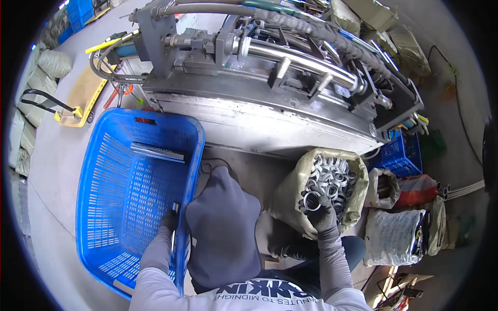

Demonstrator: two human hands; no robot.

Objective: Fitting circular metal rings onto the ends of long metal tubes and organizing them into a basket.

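Note:
My left hand, in a dark glove, reaches into a large blue plastic basket beside its right wall. Its fingers are closed around a shiny metal tube, of which only a short part shows. More metal tubes lie together at the far end of the basket. To the right, my gloved right hand pinches a metal ring above an open woven sack. Many similar loose rings fill the sack under that hand.
A long metal machine with rods and hoses spans the far side. Between basket and sack stands a grey covered seat. At right are a blue crate and a white sack. A yellow-edged trolley stands far left.

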